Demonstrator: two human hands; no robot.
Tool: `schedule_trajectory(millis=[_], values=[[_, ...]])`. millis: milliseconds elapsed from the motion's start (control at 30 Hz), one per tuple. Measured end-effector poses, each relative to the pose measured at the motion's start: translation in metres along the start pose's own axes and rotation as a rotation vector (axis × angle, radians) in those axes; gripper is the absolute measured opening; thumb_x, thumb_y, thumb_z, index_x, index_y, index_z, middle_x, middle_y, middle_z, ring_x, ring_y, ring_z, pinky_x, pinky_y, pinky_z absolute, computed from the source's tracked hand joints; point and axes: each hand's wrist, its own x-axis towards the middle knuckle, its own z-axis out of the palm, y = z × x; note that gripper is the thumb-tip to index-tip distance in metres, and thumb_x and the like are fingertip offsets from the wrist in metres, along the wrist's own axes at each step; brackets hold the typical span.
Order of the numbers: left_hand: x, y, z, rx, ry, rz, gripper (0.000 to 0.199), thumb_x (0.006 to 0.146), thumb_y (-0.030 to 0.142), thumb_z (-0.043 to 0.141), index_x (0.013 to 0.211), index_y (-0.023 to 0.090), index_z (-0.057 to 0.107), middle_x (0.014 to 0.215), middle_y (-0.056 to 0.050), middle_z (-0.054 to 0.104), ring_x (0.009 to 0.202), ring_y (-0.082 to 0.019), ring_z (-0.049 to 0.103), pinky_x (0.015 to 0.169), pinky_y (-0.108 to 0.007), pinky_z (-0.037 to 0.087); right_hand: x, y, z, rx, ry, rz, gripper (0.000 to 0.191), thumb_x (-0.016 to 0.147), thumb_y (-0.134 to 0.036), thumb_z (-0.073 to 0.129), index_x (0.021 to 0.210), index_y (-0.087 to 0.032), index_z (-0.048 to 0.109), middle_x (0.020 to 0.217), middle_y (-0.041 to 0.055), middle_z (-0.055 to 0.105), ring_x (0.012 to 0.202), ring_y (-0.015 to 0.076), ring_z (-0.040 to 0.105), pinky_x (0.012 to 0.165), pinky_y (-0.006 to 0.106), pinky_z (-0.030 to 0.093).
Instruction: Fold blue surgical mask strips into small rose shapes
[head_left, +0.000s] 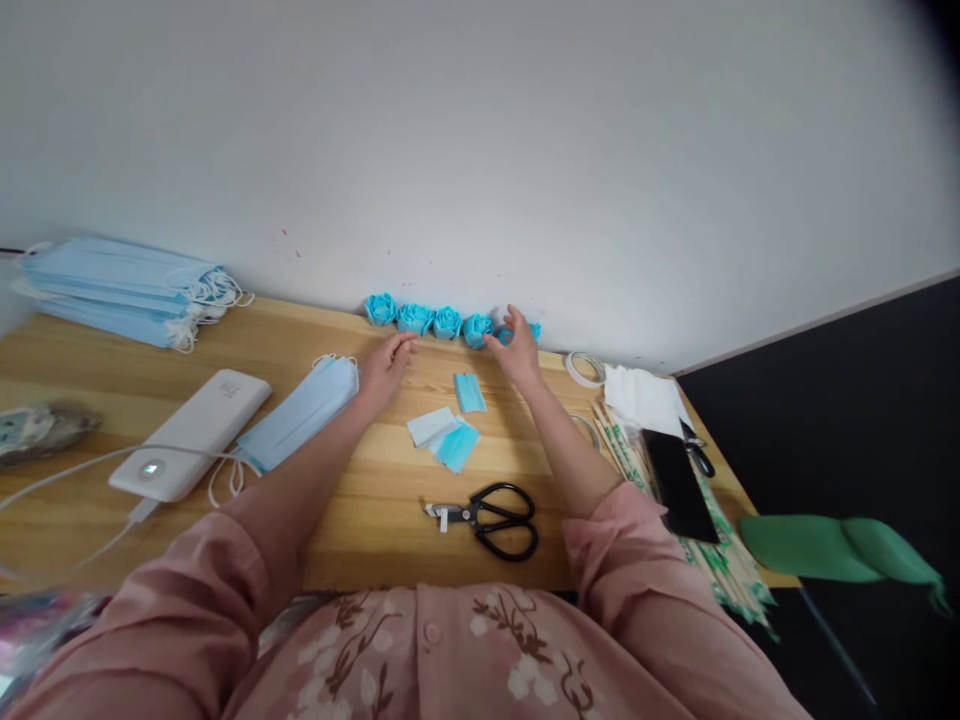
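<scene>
Several blue folded roses [447,322] stand in a row against the wall at the back of the table. My right hand [517,350] is at the row's right end, thumb and fingers apart around a blue rose [535,331] that it partly hides; whether they touch it is unclear. Just in front of the row, my left hand [388,362] has loosely bent fingers and holds nothing. Between my forearms lie a small blue piece [470,393], a white piece [430,426] and another blue piece [457,444]. Black-handled scissors [501,520] rest nearer my body.
Blue masks [124,290] are piled at the back left. A mask [304,410] and a white power bank [191,435] with a cable lie left. To the right are tape [585,369], white sheets [643,397], a phone [679,485], wrapped sticks [727,570] and a green object [814,547].
</scene>
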Motion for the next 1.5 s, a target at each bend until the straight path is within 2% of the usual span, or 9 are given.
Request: schedule_trajectory(millis=[133, 300, 567, 733, 900, 1033, 1100, 1200, 1500], values=[[0.001, -0.004, 0.000, 0.009, -0.010, -0.002, 0.036, 0.097, 0.038, 0.046, 0.119, 0.019, 0.069, 0.099, -0.005, 0.074, 0.078, -0.017, 0.064, 0.071, -0.028, 0.050, -0.005, 0.001, 0.020, 0.004, -0.044, 0.044, 0.089, 0.076, -0.033, 0.076, 0.154, -0.014, 0.037, 0.147, 0.0202, 0.056, 0.133, 0.0334, 0.056, 0.112, 0.051, 0.045], [0.000, -0.002, -0.001, 0.008, -0.013, 0.002, 0.036, 0.096, 0.038, 0.046, 0.115, 0.020, 0.070, 0.096, -0.005, 0.073, 0.078, -0.017, 0.064, 0.071, -0.028, 0.050, -0.002, -0.006, 0.036, -0.056, 0.033, 0.019, 0.072, 0.077, -0.030, 0.070, 0.144, -0.017, 0.046, 0.142, 0.0185, 0.059, 0.134, 0.0320, 0.055, 0.114, 0.052, 0.043], [0.000, -0.001, -0.001, 0.008, -0.017, -0.010, 0.035, 0.096, 0.038, 0.046, 0.114, 0.019, 0.071, 0.095, -0.005, 0.074, 0.076, -0.016, 0.064, 0.073, -0.028, 0.050, -0.001, -0.015, 0.035, -0.152, 0.011, -0.016, 0.066, 0.078, -0.016, 0.060, 0.142, -0.012, 0.046, 0.141, 0.0202, 0.057, 0.133, 0.0288, 0.054, 0.114, 0.045, 0.044], [0.001, -0.003, -0.001, 0.013, -0.020, -0.002, 0.034, 0.096, 0.036, 0.046, 0.113, 0.020, 0.071, 0.095, -0.005, 0.074, 0.076, -0.016, 0.064, 0.072, -0.029, 0.050, -0.009, -0.019, 0.027, -0.134, 0.004, -0.051, 0.065, 0.082, -0.026, 0.061, 0.144, -0.015, 0.046, 0.145, 0.0203, 0.055, 0.134, 0.0315, 0.053, 0.113, 0.049, 0.044], [0.002, -0.006, 0.000, 0.004, -0.024, -0.012, 0.034, 0.096, 0.038, 0.046, 0.112, 0.021, 0.070, 0.094, -0.005, 0.074, 0.075, -0.016, 0.064, 0.069, -0.028, 0.049, -0.005, -0.003, -0.004, -0.012, 0.256, -0.071, 0.049, 0.092, -0.031, 0.042, 0.140, -0.020, 0.047, 0.131, 0.0146, 0.063, 0.111, 0.0250, 0.065, 0.106, 0.048, 0.049], [0.001, -0.002, -0.002, 0.013, -0.026, -0.004, 0.034, 0.096, 0.039, 0.047, 0.111, 0.020, 0.071, 0.093, -0.005, 0.073, 0.075, -0.016, 0.064, 0.070, -0.028, 0.049, 0.003, 0.030, -0.027, -0.006, 0.448, 0.106, 0.052, 0.086, -0.023, 0.038, 0.138, -0.018, 0.046, 0.122, 0.0141, 0.064, 0.108, 0.0243, 0.065, 0.107, 0.051, 0.048], [0.001, 0.000, -0.002, 0.020, -0.024, 0.000, 0.034, 0.096, 0.039, 0.047, 0.110, 0.019, 0.071, 0.092, -0.005, 0.073, 0.073, -0.016, 0.064, 0.071, -0.029, 0.049, 0.005, 0.046, -0.030, -0.004, 0.414, 0.251, 0.058, 0.081, -0.021, 0.042, 0.138, -0.018, 0.044, 0.127, 0.0155, 0.063, 0.114, 0.0258, 0.064, 0.108, 0.054, 0.047], [0.001, 0.000, -0.003, 0.026, -0.020, 0.001, 0.035, 0.095, 0.039, 0.047, 0.110, 0.019, 0.071, 0.091, -0.005, 0.073, 0.072, -0.016, 0.063, 0.070, -0.029, 0.049, 0.006, 0.059, -0.027, -0.008, 0.332, 0.341, 0.062, 0.072, -0.021, 0.053, 0.134, -0.015, 0.048, 0.125, 0.0181, 0.065, 0.114, 0.0302, 0.065, 0.106, 0.056, 0.049], [0.001, -0.003, -0.004, 0.025, -0.021, 0.016, 0.036, 0.095, 0.042, 0.046, 0.109, 0.020, 0.070, 0.089, -0.005, 0.072, 0.072, -0.015, 0.062, 0.069, -0.028, 0.049, 0.008, 0.052, -0.010, 0.015, 0.192, 0.293, 0.047, 0.072, -0.027, 0.063, 0.118, -0.018, 0.060, 0.113, 0.0117, 0.073, 0.101, 0.0264, 0.069, 0.101, 0.049, 0.052]])
